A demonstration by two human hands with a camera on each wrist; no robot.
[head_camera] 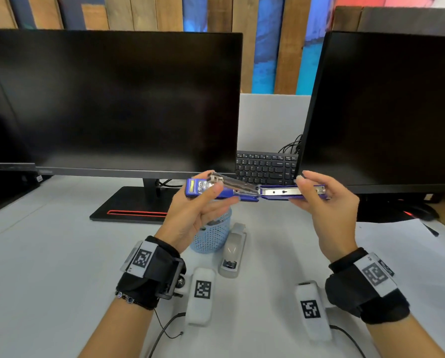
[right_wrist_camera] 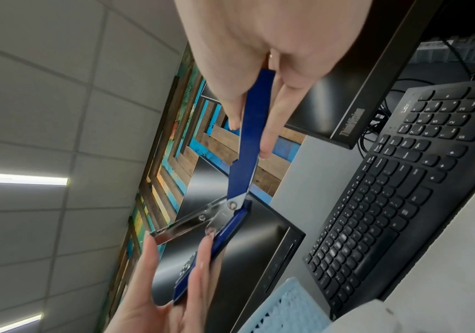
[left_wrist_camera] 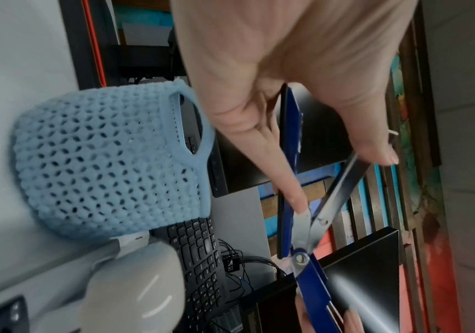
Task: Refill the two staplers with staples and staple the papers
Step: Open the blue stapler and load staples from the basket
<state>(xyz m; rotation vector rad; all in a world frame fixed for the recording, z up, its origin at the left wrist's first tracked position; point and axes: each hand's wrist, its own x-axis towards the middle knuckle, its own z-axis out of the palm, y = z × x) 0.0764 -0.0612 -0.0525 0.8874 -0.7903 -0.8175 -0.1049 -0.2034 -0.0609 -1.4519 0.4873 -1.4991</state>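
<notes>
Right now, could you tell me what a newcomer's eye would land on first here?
First, the blue metal stapler, swung wide open and held above the desk between the left hand and right hand. Below it stand a light-blue perforated basket and a grey plastic stapler, with two dark monitors behind.

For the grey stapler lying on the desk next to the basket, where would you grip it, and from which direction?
Grip the grey plastic stapler across its rounded middle, coming from above and its right. It lies flat and lengthwise, front end toward the person. The light blue perforated basket stands close along its left, while the white desk to its right is bare. Both hands are occupied with the blue stapler.
</notes>
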